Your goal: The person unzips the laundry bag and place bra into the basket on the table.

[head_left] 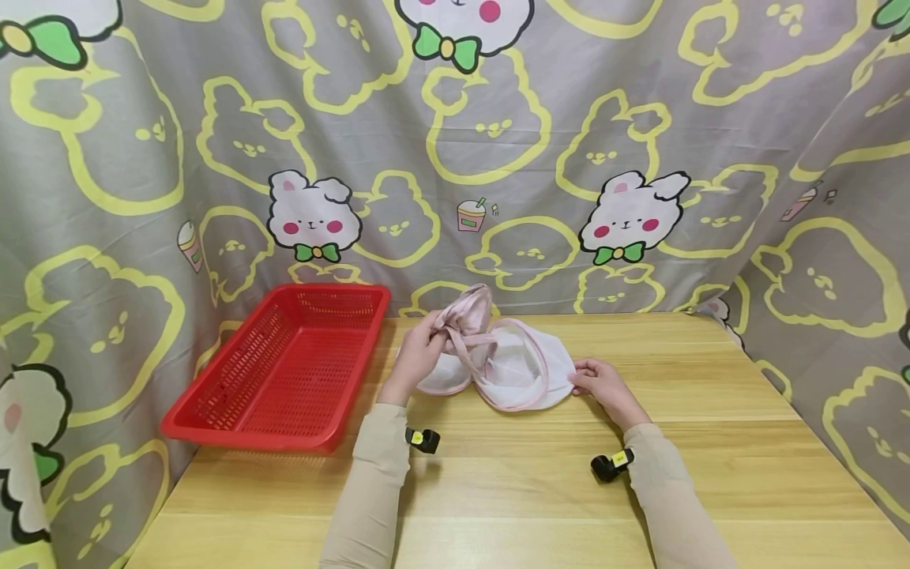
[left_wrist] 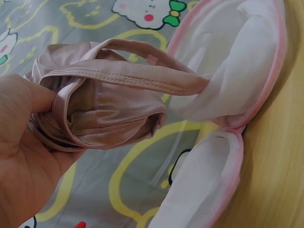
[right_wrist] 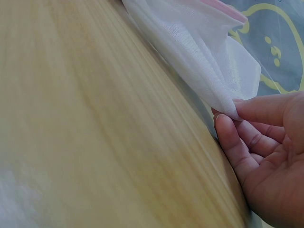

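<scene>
A folded pink satin bra [left_wrist: 109, 107] with looped straps is held up by my left hand [head_left: 419, 352], its thumb and fingers gripping one side. Beside and below it is a white mesh laundry bag [head_left: 562, 371] with pink trim, made of two rounded parts joined in the middle. One strap [left_wrist: 142, 78] hangs over toward the bag's open rim; whether it touches the mesh I cannot tell. At the bag's right end, my right hand [right_wrist: 266, 137] pinches the white mesh between thumb and fingers.
A red perforated plastic basket [head_left: 370, 356] stands on the left of the wooden table [head_left: 512, 490]. Behind the table hangs a grey curtain [head_left: 398, 142] with rabbit prints. Each wrist carries a small black camera [head_left: 425, 440].
</scene>
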`<state>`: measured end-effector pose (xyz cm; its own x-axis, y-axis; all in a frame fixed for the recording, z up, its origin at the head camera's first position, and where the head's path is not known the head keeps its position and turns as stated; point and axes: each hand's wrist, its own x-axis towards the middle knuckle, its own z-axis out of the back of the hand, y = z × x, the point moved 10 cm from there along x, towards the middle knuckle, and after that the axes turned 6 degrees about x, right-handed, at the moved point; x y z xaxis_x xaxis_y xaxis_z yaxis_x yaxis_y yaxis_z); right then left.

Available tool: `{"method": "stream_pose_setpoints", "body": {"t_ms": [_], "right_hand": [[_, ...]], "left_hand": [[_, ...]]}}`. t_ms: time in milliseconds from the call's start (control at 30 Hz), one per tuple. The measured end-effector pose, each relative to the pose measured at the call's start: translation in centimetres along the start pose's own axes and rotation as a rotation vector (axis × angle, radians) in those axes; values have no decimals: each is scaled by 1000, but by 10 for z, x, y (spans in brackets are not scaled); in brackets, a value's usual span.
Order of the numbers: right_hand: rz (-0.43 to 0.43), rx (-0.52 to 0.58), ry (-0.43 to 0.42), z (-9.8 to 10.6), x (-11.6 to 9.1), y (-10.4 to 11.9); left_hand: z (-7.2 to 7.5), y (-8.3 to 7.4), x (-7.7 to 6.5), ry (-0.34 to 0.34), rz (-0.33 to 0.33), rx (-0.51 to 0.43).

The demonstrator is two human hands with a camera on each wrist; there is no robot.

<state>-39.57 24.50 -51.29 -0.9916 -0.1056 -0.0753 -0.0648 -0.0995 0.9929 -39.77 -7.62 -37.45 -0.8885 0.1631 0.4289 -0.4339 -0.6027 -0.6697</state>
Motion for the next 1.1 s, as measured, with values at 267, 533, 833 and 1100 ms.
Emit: {"method": "stream_pose_setpoints", "body": {"t_ms": [267,533,833,1100], "right_hand": [[-3,-7,3,-1,-1,1],[-12,6,1,-1,-2,1],[1,-6,2,0,-1,0],[7,-8,-1,1,0,0]], "left_hand": [[10,1,0,-46,-5,-40],[21,-1,0,-117,-34,-27],[26,2,-1,-148,-8,-45],[32,6,-1,-165,30,-48]]}}
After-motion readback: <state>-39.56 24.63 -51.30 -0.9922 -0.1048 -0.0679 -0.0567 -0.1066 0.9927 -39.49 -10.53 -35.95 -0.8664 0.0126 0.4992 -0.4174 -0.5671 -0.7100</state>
